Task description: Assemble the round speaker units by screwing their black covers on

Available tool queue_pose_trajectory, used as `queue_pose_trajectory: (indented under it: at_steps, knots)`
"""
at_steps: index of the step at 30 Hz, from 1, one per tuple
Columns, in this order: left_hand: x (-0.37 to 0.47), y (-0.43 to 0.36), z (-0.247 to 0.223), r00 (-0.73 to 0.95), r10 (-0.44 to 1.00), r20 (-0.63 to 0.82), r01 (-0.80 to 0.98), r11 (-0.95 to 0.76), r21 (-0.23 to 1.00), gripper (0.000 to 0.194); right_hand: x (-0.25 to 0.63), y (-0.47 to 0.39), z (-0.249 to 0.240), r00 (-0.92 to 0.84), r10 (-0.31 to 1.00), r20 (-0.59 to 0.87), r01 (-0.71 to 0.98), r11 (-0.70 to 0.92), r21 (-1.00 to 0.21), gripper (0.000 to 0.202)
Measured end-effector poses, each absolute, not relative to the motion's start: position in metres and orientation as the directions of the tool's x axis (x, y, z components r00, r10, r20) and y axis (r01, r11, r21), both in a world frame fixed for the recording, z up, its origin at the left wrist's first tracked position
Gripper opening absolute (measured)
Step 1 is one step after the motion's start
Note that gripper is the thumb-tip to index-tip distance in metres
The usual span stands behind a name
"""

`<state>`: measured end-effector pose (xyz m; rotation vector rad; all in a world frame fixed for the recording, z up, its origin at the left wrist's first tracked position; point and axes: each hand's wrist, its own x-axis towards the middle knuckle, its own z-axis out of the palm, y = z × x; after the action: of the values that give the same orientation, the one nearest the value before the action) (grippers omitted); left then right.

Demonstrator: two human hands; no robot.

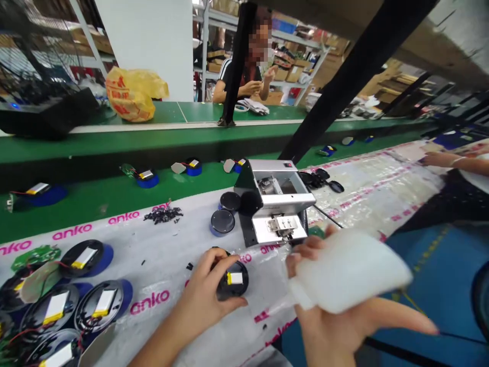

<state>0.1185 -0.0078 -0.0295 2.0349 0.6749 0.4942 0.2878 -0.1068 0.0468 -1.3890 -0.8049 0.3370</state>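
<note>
My left hand (202,293) is closed around the rim of a round black housing (225,288), thumb on the near side and fingers on the far side. A small silver battery (235,278) with a yellow end lies inside that housing. In my right hand (328,331) is a translucent white bottle-shaped plastic piece (351,270), blurred by motion. Its narrow neck points left, the fingers curl behind it and the thumb sticks out to the right. A grey bench machine (278,199) stands just beyond both hands.
More housings with batteries (89,260) crowd the lower left. Black round parts (222,222) sit left of the machine, near a pile of black bits (164,214). Housings line the green bench (103,204). A co-worker (248,76) sits opposite; another person's arm (458,160) reaches in at right.
</note>
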Motion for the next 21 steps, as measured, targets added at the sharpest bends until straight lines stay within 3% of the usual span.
queue_pose_trajectory:
  at_steps: [2, 6, 10, 16, 21]
  knots:
    - [0.119, -0.007, -0.030, 0.773, 0.630, 0.076, 0.265, -0.429, 0.863, 0.070, 0.282, -0.104, 0.028, 0.746, 0.633, 0.207, 0.021, 0.289, -0.957, 0.090]
    - [0.119, -0.007, -0.029, 0.778, 0.624, 0.077, 0.255, -0.425, 0.869, 0.069, 0.278, -0.094, 0.010, 0.811, 0.547, 0.209, 0.011, 0.343, -0.939, 0.067]
    - [0.119, -0.007, -0.029, 0.773, 0.625, 0.103, 0.241, -0.441, 0.864, 0.068, 0.276, -0.091, 0.005, 0.795, 0.566, 0.220, 0.038, 0.316, -0.948, 0.065]
    - [0.119, -0.007, -0.032, 0.767, 0.619, 0.166, 0.207, -0.484, 0.850, 0.068, 0.268, -0.096, 0.007, 0.823, 0.546, 0.156, -0.114, 0.428, -0.896, 0.068]
    - [0.119, -0.007, -0.034, 0.762, 0.617, 0.195, 0.201, -0.512, 0.835, 0.070, 0.264, -0.100, 0.006, 0.801, 0.539, 0.260, -0.046, 0.488, -0.871, 0.068]
